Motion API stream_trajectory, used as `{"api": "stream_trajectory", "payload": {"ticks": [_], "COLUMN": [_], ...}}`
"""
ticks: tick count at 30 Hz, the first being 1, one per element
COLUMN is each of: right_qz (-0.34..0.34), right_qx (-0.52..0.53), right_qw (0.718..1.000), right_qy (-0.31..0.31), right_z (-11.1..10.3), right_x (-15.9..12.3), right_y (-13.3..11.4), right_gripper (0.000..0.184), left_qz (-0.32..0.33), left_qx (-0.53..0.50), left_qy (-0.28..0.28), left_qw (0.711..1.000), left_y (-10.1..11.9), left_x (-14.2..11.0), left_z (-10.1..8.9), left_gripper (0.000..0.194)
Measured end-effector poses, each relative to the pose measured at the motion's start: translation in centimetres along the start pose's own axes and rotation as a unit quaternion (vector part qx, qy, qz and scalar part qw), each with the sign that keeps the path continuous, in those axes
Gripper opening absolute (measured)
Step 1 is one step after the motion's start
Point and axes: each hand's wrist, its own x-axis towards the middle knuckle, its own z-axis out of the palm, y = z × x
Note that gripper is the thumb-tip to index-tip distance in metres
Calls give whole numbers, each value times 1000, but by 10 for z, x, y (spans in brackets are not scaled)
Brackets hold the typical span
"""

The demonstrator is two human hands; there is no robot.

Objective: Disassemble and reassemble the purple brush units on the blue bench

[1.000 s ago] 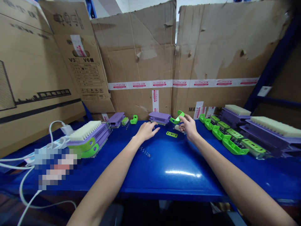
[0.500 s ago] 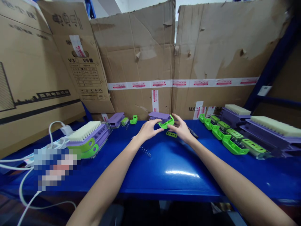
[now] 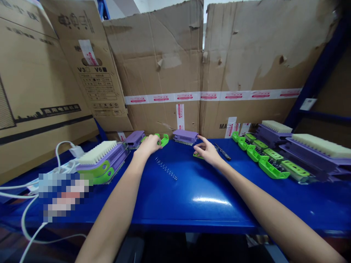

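My left hand (image 3: 149, 145) is closed around a bright green curved end piece (image 3: 165, 140) at the back of the blue table, its fingertips partly hidden. Close behind it, a sliver of a second green piece shows. My right hand (image 3: 207, 150) has its index finger stretched out and the others loosely bent, with nothing visibly gripped. Just below those fingers lies a flat green plate (image 3: 198, 156), partly covered. Between the hands stands a purple brush body (image 3: 186, 136) with bristles underneath. A long coil spring (image 3: 166, 168) lies in front of it.
A dark slim tool (image 3: 224, 152) lies right of my right hand. Green pieces (image 3: 271, 168) and purple brush bodies (image 3: 323, 148) line the right side. At left are an assembled brush (image 3: 101, 157), another purple body (image 3: 134, 139) and a power strip with white cables (image 3: 61, 168). Cardboard (image 3: 164, 73) walls the back.
The green end piece passed from my right hand to my left, which carried it leftward beside the other green piece. My right hand let go and came over the flat plate.
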Motion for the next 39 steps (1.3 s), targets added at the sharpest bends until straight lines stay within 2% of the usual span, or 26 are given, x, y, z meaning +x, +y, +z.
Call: {"api": "stream_trajectory", "payload": {"ticks": [3, 6, 12, 14, 18, 21, 24, 29, 32, 35, 39], "right_qz": [-19, -44, -100, -125, -152, -135, -96, -17, 12, 21, -9], "right_qx": [-34, -77, -186, -257, -421, -499, -551, -591, -607, -609, -602], "right_qw": [999, 996, 977, 958, 892, 847, 820, 806, 795, 792, 798], "right_qy": [-1, -6, 4, 9, 64, 123, 120, 22, -15, -25, 9], "right_z": [-2, -3, -7, -11, -23, -32, -39, -43, -44, -45, -44], "right_x": [1, 2, 1, 1, 0, 1, 3, 3, 2, 2, 3], "right_y": [4, 7, 5, 1, -10, -15, -17, -14, -10, -8, -9], "right_gripper": [59, 55, 49, 46, 39, 38, 39, 38, 38, 41, 48], "left_qz": [-71, -98, -127, -133, -139, -136, -133, -133, -128, -123, -75], "left_qx": [53, 69, 77, 74, 65, 64, 68, 78, 90, 97, 90], "left_qy": [-48, -82, -83, -85, -79, -70, -62, -54, -51, -38, 19], "left_qw": [995, 989, 985, 985, 985, 986, 987, 986, 986, 987, 993], "left_y": [-10, -11, -11, -12, -15, -17, -18, -17, -14, -10, 2], "left_x": [-3, -7, -7, -6, -4, -3, -2, -2, -3, -4, -8], "left_z": [-4, -5, -2, 1, 7, 11, 13, 12, 11, 7, 0], "left_gripper": [25, 33, 43, 42, 37, 35, 35, 37, 40, 40, 40]}}
